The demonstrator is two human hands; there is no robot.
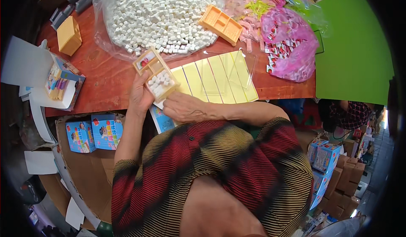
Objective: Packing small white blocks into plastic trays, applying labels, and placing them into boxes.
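Observation:
My left hand (141,94) is closed on the left side of a small tan compartment tray (153,68), holding it tilted over the table's front edge. A small card with a red picture (146,61) sits in the tray's far compartment, and several white cubes (160,83) lie loosely in the near one. The middle compartments show bare bottoms. My right hand (184,107) is closed at the tray's near right corner, its fingertips partly hidden. Under that hand lies part of a blue printed sheet or box (163,120). Beyond the tray spreads a big heap of white cubes (163,17) on clear plastic.
An orange tray (220,24) rests against the heap. Yellow striped sheets (218,78) lie right of my hands; a pink bag (292,68) holds small packets. Stacked tan trays (69,35) and an opened box (76,97) stand left. Blue boxes (108,132) sit in a carton below.

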